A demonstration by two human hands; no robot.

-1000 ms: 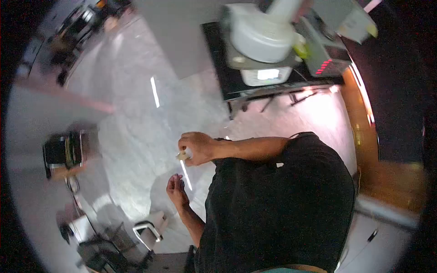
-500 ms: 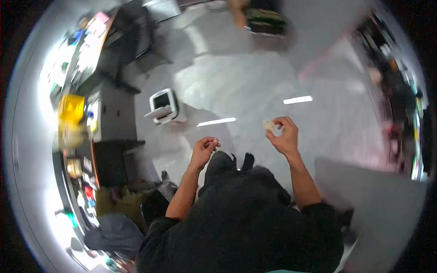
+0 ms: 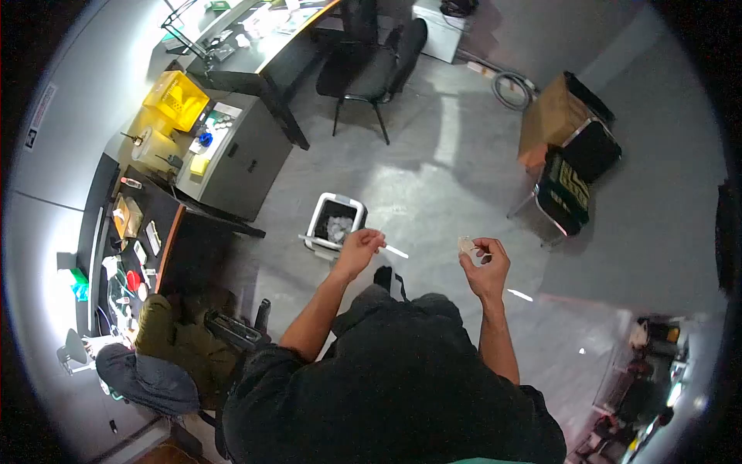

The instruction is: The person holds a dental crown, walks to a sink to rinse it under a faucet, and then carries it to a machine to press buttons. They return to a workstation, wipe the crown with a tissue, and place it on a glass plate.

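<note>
My right hand (image 3: 487, 271) pinches a small, pale, translucent piece (image 3: 465, 245) between thumb and fingers; its exact kind is too small to make out. My left hand (image 3: 360, 254) is closed at the fingertips, palm inward, and whatever it may hold is hidden. Just beyond the left hand stands a white-rimmed bin (image 3: 359, 207) on the floor, its top open, with crumpled whitish waste (image 3: 338, 229) inside. The left hand overlaps the bin's near right corner in view. Both hands are in front of my body, apart from each other.
A seated person in a dark cap (image 3: 147, 379) is at the left desk (image 3: 174, 240). A grey cabinet (image 3: 239, 166) carries a yellow crate (image 3: 176, 100). A black chair (image 3: 363, 73) stands ahead; a folding chair (image 3: 560, 193) and cardboard box (image 3: 550, 120) are at right.
My view has swung, so the room has shifted and the bin now appears closer to my left hand. My right hand still holds the pale piece.
</note>
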